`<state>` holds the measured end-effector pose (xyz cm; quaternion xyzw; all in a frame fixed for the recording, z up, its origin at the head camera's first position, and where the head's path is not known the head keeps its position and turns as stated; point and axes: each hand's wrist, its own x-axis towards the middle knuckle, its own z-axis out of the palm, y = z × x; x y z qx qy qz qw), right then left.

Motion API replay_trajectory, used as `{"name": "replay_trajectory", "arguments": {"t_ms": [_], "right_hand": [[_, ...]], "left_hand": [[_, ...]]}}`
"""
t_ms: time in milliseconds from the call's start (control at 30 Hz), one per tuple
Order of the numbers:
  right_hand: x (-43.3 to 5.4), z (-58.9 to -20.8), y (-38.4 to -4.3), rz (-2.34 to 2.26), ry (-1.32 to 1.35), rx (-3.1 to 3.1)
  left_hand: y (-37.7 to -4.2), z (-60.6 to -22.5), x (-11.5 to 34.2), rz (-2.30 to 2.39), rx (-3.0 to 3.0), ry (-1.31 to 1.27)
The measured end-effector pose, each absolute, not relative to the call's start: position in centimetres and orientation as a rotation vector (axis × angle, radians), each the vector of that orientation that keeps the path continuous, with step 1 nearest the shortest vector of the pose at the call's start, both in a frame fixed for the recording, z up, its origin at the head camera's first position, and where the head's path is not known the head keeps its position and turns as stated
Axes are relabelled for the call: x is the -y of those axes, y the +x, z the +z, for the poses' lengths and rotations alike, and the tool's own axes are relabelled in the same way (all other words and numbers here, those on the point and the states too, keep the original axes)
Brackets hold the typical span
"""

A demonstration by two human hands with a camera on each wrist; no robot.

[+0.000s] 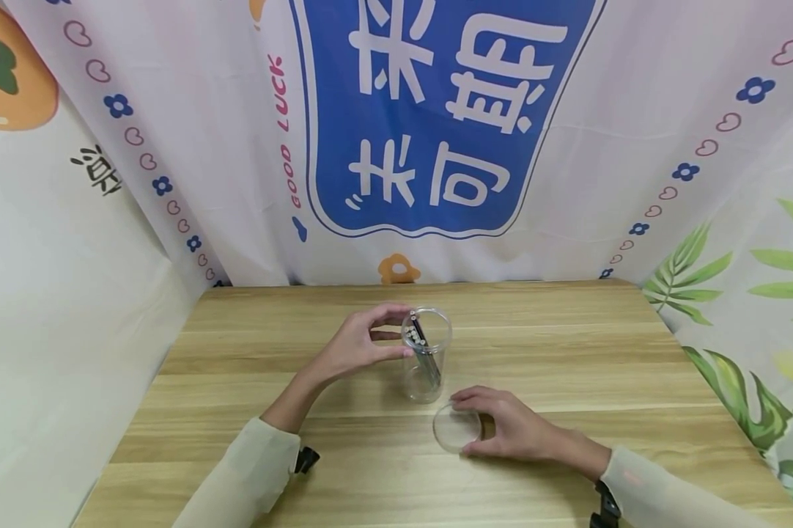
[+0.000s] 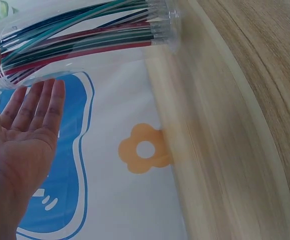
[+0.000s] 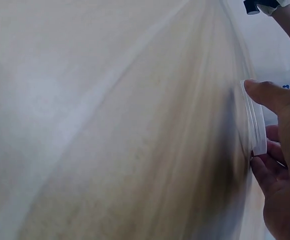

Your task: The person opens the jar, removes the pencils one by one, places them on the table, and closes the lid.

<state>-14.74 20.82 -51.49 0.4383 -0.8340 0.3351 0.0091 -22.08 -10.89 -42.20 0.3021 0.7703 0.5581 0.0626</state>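
Your left hand [image 1: 355, 342] grips the clear cup [image 1: 415, 378] near its rim, thumb on the near side and fingers on the far side. The cup stands upright at mid-table [image 1: 535, 345]. Inside it, a bundle of pencils [image 1: 428, 361], with green, red and dark shafts, leans against the wall. Just beside the cup, on your near right, is the clear round lid [image 1: 454, 429]. Your right hand [image 1: 517, 427] pinches its edge between thumb and fingers.

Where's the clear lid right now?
Head view: the clear lid is below and right of centre, held in the right hand, just below and right of the clear cup.
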Motion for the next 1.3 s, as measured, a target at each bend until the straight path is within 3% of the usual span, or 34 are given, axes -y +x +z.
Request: {"name": "replay_trajectory", "arguments": {"t_ms": [567,1300], "right_hand": [[-20.8,-51.4,-14.5,1.008,1.326,2.611],[-22.7,-44.1,-17.6,1.080,1.328,2.374]], "left_hand": [[-21.8,-42.1,10.4,1.744,-2.314,0.879],[-21.8,-42.4,10.6,1.760,-2.304,0.881]]}}
